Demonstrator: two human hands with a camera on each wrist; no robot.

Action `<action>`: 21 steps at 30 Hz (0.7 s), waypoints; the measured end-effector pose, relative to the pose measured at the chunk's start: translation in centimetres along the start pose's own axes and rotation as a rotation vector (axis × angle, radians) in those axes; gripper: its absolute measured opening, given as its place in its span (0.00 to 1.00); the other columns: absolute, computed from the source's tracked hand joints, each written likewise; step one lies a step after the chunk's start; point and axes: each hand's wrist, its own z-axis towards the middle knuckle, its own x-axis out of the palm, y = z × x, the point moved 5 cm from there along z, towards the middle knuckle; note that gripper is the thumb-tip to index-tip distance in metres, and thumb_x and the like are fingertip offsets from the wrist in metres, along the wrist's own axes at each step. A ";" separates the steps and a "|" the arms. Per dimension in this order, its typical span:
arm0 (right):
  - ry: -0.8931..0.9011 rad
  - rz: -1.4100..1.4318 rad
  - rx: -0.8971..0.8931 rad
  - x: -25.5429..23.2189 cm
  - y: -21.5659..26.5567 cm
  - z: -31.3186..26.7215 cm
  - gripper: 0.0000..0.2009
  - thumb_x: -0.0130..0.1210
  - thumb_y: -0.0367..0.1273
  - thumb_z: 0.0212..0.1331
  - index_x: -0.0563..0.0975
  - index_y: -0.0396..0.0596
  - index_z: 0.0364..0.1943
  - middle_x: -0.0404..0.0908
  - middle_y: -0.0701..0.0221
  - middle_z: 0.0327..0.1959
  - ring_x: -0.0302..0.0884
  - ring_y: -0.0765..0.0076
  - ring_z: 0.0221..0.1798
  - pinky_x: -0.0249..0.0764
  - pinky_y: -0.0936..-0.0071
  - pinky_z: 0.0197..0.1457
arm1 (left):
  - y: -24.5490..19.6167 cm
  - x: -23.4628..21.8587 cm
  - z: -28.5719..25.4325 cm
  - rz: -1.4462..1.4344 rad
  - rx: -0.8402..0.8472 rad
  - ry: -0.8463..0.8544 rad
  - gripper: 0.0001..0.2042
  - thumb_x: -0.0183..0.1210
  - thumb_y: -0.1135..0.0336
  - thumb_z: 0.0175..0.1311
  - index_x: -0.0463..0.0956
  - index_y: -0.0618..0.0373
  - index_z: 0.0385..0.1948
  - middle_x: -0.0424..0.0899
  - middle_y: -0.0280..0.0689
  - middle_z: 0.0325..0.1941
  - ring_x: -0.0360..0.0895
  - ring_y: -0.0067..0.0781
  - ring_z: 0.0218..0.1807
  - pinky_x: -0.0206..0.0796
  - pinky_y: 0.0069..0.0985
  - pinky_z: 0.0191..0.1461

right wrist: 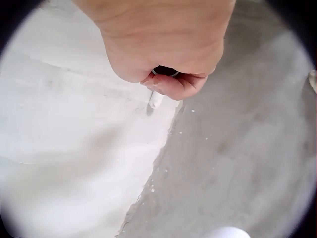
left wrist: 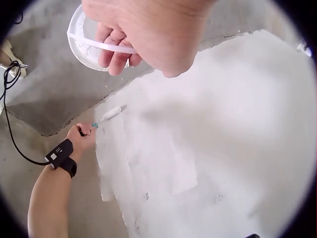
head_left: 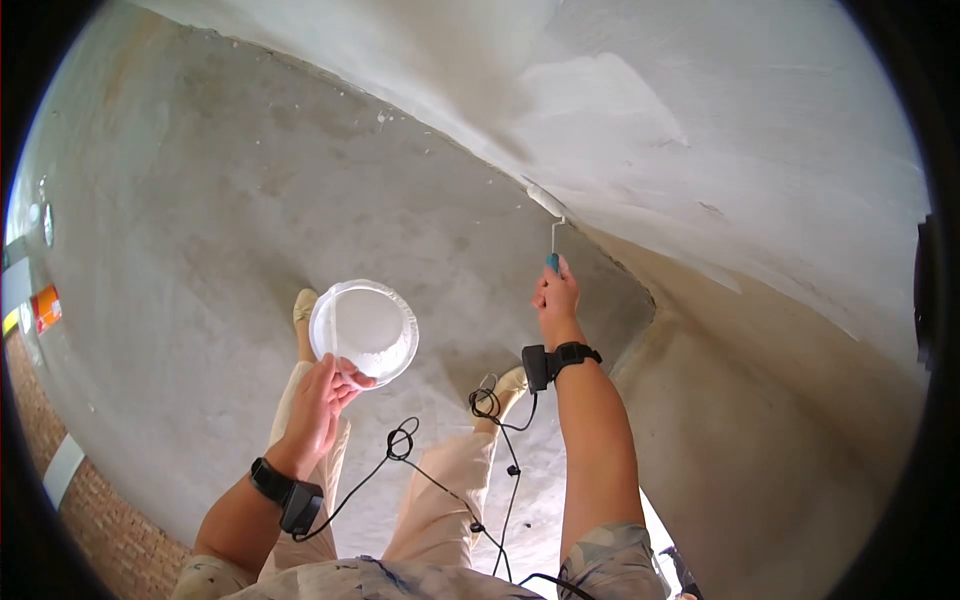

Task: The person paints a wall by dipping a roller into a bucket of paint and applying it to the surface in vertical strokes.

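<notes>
My left hand [head_left: 318, 402] holds a white bucket [head_left: 413, 332] by its thin white handle [left wrist: 99, 44], fingers curled round it in the left wrist view. White paint coats part of the bucket's inside. Out in front, my right hand [head_left: 557, 300] grips the teal handle [head_left: 552, 262] of a small paint roller. Its white roller sleeve [head_left: 545, 200] lies against the foot of the wall [head_left: 640, 130], right at the floor line. From the right wrist, most of the roller [right wrist: 156, 101] is hidden behind the fist.
White paint covers much of the wall, while a bare strip [head_left: 700, 280] shows near the corner. Grey concrete floor [head_left: 200, 200] carries white specks. Black cables [head_left: 440, 485] hang between both wrists. An orange package [head_left: 46, 308] stands far left, and my feet are below the bucket.
</notes>
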 end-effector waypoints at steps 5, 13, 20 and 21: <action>-0.006 -0.022 0.063 -0.3 -2.2 3.5 0.30 0.47 0.26 0.58 0.54 0.55 0.66 0.61 0.75 0.16 0.52 0.81 0.13 0.51 0.81 0.14 | 1.3 -1.4 0.6 0.019 -0.016 -0.043 0.18 0.35 0.50 0.70 0.68 0.54 0.33 0.79 0.37 0.35 0.76 0.34 0.46 0.61 0.34 0.58; 0.061 0.113 -0.037 -0.7 1.4 -7.4 0.28 0.48 0.27 0.57 0.56 0.51 0.63 0.59 0.78 0.13 0.54 0.83 0.11 0.50 0.82 0.11 | -0.2 0.0 -0.5 0.010 0.054 -0.006 0.20 0.33 0.48 0.70 0.69 0.53 0.33 0.80 0.37 0.35 0.76 0.33 0.47 0.60 0.35 0.60; 0.057 0.188 0.018 -2.7 10.5 -22.3 0.27 0.47 0.28 0.59 0.57 0.55 0.64 0.59 0.79 0.16 0.53 0.84 0.14 0.50 0.85 0.14 | -5.2 3.3 -5.3 -0.039 0.016 0.036 0.23 0.31 0.45 0.69 0.69 0.53 0.34 0.80 0.37 0.35 0.75 0.35 0.50 0.57 0.36 0.62; 0.069 0.195 0.034 -2.7 10.5 -22.7 0.26 0.47 0.28 0.60 0.57 0.57 0.64 0.60 0.78 0.18 0.53 0.84 0.14 0.49 0.85 0.14 | -5.6 3.2 -5.8 -0.032 0.020 0.047 0.23 0.31 0.45 0.69 0.69 0.53 0.35 0.80 0.38 0.36 0.74 0.36 0.50 0.57 0.37 0.62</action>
